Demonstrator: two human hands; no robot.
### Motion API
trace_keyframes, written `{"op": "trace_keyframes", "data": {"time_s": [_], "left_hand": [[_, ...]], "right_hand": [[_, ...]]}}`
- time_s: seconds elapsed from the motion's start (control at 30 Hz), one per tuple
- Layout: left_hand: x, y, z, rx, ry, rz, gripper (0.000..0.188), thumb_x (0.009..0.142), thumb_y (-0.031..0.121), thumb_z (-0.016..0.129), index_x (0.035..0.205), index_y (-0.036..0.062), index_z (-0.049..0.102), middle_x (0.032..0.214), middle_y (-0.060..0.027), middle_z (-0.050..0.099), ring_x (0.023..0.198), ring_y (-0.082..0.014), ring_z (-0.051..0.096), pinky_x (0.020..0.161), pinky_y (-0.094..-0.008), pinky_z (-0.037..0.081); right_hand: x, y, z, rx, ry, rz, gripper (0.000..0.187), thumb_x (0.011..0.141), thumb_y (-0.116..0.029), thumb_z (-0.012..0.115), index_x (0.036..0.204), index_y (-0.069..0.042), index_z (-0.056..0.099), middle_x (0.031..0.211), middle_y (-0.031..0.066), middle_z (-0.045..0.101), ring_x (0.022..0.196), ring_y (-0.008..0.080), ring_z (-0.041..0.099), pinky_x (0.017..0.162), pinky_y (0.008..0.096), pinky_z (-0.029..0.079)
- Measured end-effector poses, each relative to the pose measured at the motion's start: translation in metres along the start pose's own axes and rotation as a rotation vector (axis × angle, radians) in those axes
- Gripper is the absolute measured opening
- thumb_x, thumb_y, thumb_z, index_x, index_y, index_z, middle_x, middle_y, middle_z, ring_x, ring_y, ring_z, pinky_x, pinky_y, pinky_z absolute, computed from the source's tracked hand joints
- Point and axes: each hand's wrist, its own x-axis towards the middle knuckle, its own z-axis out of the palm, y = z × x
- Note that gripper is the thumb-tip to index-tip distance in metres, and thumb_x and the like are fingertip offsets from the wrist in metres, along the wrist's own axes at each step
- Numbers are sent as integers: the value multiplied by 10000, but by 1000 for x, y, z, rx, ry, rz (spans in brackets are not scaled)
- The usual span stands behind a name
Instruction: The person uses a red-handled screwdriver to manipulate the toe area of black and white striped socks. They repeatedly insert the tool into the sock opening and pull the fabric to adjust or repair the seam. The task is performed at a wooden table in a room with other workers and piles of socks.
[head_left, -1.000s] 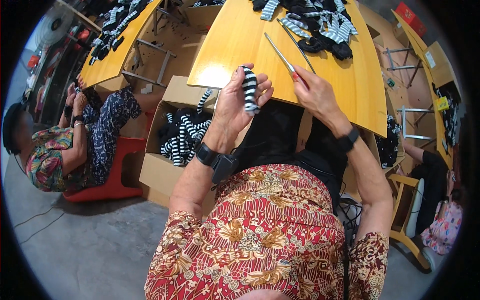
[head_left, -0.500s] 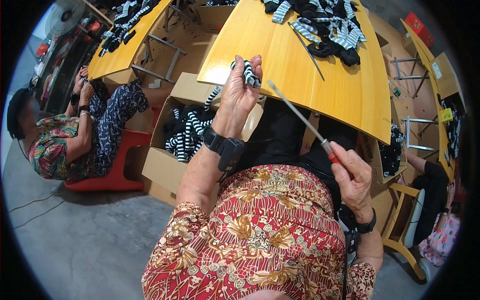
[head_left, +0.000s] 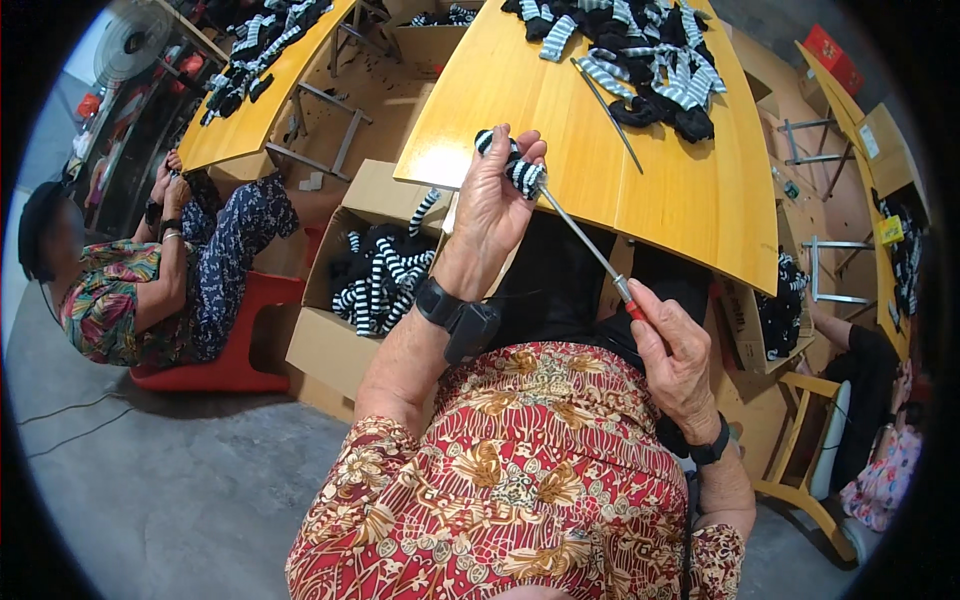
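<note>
Cupping striped fabric piece (head_left: 525,178) in left hand (head_left: 500,200) at view's 12 o'clock, seemingly to present its end | gripping red-handled rod (head_left: 588,243) in right hand (head_left: 680,350), aimed toward 11 o'clock, apparently to meet that end; cannot tell whether inserted | counting one piece held, two rods, including dark rod (head_left: 608,115) on bench (head_left: 490,90) at 1 o'clock beside fabric heap (head_left: 650,60)

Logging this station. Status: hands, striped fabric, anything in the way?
Left hand holding striped fabric. Right hand gripping red-handled rod, tip at the fabric's end. Nothing seen in the way; second rod on table.
</note>
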Motion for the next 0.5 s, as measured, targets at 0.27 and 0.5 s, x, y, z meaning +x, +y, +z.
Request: {"op": "trace_keyframes", "data": {"time_s": [0.27, 0.5], "left_hand": [[11, 1, 23, -205, -2, -93, 272, 1004, 248, 475, 1084, -3, 542, 1026, -143, 650, 901, -227, 674, 813, -334, 580], [11, 4, 24, -241, 11, -98, 251, 1015, 297, 439, 1039, 53, 494, 1016, -119, 649, 975, -236, 659, 843, -347, 573]], "right_hand": [[10, -12, -6, -116, -29, -99, 467, 815, 43, 615, 1272, -49, 590, 776, 101, 598, 615, 192, 558, 554, 297, 455], [7, -13, -8, 5, 180, -21, 420, 843, 65, 582, 1258, 2, 585, 751, 81, 536, 617, 142, 473, 562, 265, 411]]}}
